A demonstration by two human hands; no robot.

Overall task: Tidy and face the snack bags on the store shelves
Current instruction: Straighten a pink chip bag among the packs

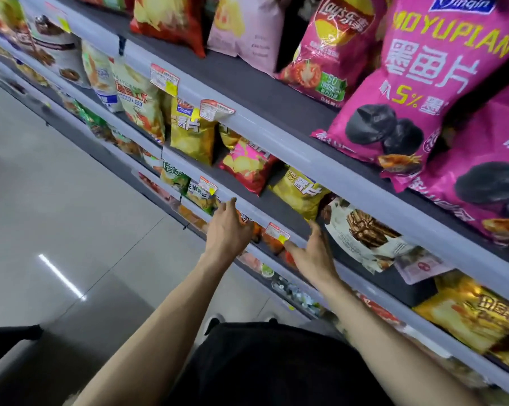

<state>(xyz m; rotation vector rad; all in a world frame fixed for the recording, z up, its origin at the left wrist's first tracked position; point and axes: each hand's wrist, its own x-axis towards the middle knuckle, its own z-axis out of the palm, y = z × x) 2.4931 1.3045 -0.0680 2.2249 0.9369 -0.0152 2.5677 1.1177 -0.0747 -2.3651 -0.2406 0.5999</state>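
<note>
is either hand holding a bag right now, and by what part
Right hand is open, fingers spread, holding nothing. Left hand reaches to the orange bag under the shelf rail; whether its fingers grip it cannot be told.

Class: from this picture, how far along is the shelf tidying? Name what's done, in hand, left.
Done: top-shelf magenta bags stand upright, fronts out. In hand: the left hand and right hand, both open, reach toward orange bags lower down; no grip visible. Left: above them, the pink bag, yellow bag and white bag lie slumped and askew.
</note>
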